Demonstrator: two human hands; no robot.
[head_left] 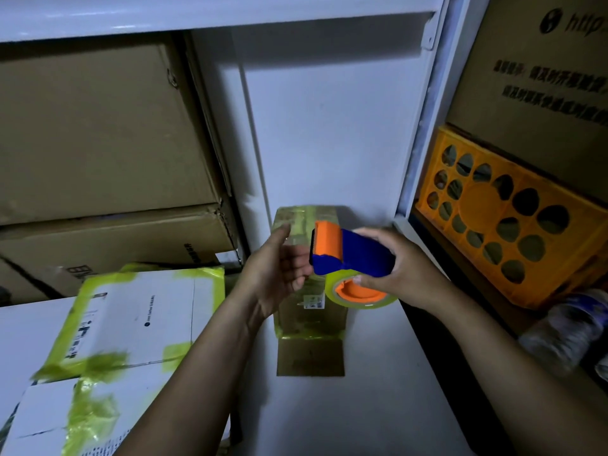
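A small brown cardboard box [311, 320], wrapped in yellowish clear tape, lies on the white shelf surface [362, 390] at the centre. Above it my right hand [399, 268] grips a blue and orange tape dispenser [348, 255] that carries a roll of yellowish tape [362, 299]. My left hand [279, 268] hovers open just left of the dispenser's orange front end, palm turned toward it, fingers relaxed. An untaped flap of the box points toward me.
Two white parcels [131, 320] with yellow tape lie at the lower left. Large cardboard cartons [98, 133] fill the shelf at the left. An orange plastic crate [506, 218] and wrapped bottles [569, 324] sit at the right, beyond a white upright panel [329, 126].
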